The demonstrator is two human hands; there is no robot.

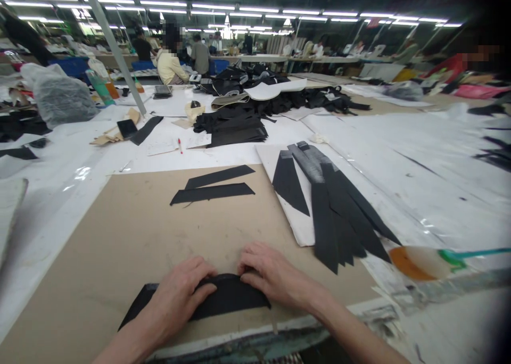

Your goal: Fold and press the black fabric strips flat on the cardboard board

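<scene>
Flat on the brown board (131,231) near the front edge lies a black fabric strip (229,298). My left hand (186,289) pinches its far edge, with the forearm covering part of the strip's left side. Just to the right, my right hand (265,273) grips the same far edge, fingers and thumb closed on it. The edge looks slightly raised or folded between the hands. Farther up the board rest two narrow black strips (213,192), one beside the other. A fan of black fabric pieces (339,215) lies to the right, partly on a white sheet (299,231).
A bottle with orange liquid (415,263) lies right of the board. Beyond it are a pile of black fabric (239,127), a red pen (180,146), a slanting metal pole (115,50) and a stuffed plastic bag (59,95). People sit and stand in the background.
</scene>
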